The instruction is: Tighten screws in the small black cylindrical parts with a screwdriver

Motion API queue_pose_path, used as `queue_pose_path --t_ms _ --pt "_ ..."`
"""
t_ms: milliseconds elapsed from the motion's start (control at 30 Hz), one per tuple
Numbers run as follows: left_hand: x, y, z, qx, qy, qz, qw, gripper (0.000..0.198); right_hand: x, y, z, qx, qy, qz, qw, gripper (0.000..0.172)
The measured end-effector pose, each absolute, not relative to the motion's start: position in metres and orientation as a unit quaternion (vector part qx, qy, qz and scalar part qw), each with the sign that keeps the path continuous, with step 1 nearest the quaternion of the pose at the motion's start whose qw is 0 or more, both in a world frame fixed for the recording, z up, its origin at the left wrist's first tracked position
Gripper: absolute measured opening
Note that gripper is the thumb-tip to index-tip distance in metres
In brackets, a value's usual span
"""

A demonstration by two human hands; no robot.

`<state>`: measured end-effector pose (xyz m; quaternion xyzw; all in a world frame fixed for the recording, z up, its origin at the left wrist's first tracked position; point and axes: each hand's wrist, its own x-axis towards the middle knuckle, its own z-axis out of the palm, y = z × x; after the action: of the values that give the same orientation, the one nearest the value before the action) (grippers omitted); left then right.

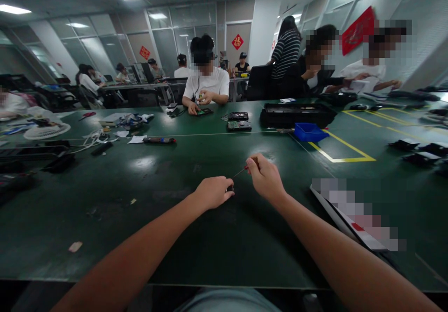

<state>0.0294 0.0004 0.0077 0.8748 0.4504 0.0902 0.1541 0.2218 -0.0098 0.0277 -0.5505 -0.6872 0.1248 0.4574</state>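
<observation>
Near the middle of the green table [196,251], my left hand [214,192] is closed around a small dark object [230,188], mostly hidden by the fingers. My right hand [264,177] grips a screwdriver [241,172] by its red handle, with the thin shaft slanting down and left to the object at my left fingertips. Whether the tip touches the object is too small to tell. Both forearms reach in from the front edge.
Hard drives [239,125], a black case [297,115] and a blue bin [311,132] stand beyond my hands. A dark tool [159,140] lies to the left. A folder [350,218] is by my right forearm. A person in white [217,82] sits opposite.
</observation>
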Motion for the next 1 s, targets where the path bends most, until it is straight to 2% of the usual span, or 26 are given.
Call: queue_pose_path --t_ms 233,400,533,700,1000 --pt "0.01 0.01 0.017 0.83 0.465 0.174 0.253 0.024 0.223 -0.01 0.028 -0.544 -0.688 0.13 0.463 0.024" --pt "-0.029 0.027 0.023 0.7 0.481 0.294 0.438 0.028 0.223 -0.01 0.028 -0.54 -0.691 0.138 0.461 0.024" --pt "-0.071 0.032 0.03 0.561 0.477 0.428 0.524 0.017 0.224 -0.011 0.029 -0.536 -0.695 0.139 0.459 0.024" --pt "-0.136 0.029 0.043 0.432 0.533 0.538 0.49 0.017 0.224 -0.01 0.028 -0.535 -0.699 0.136 0.455 0.025" --pt "-0.265 -0.003 0.061 0.266 0.688 0.589 0.331 0.009 0.224 -0.01 0.029 -0.536 -0.701 0.132 0.452 0.025"
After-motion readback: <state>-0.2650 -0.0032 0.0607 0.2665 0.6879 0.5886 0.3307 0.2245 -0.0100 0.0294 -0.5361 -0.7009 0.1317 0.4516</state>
